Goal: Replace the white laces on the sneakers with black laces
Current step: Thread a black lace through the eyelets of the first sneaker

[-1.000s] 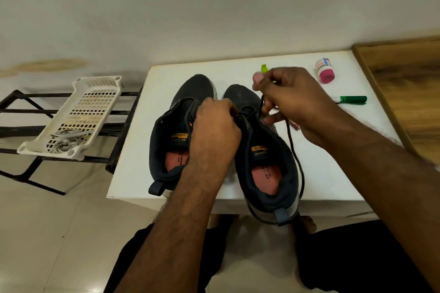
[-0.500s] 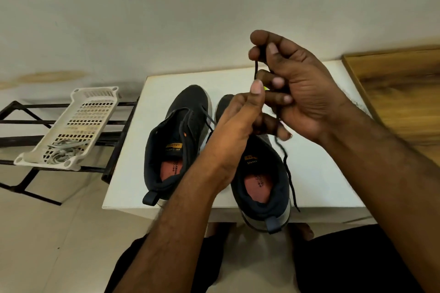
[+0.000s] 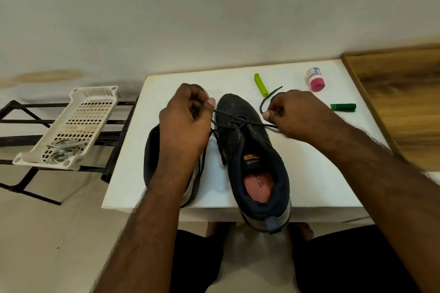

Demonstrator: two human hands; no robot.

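Observation:
Two dark sneakers stand side by side on a small white table (image 3: 309,173), heels toward me. The right sneaker (image 3: 252,150) has a black lace (image 3: 238,121) threaded across its front eyelets. My left hand (image 3: 185,123) grips one end of that lace, pulled out to the left over the left sneaker (image 3: 152,162), which it largely covers. On the other side my right hand (image 3: 292,114) pinches the opposite end, whose tip curls up past the knuckles. White laces (image 3: 59,152) lie in a white plastic basket (image 3: 78,121) at the left.
The basket rests on a black metal rack (image 3: 19,123) left of the table. At the table's back right lie a green clip (image 3: 260,84), a small pink-capped bottle (image 3: 314,78) and a green marker (image 3: 342,107). A wooden surface (image 3: 400,102) adjoins on the right.
Both hands came down from above the shoes and moved apart, drawing the black lace out sideways across the right sneaker's front eyelets.

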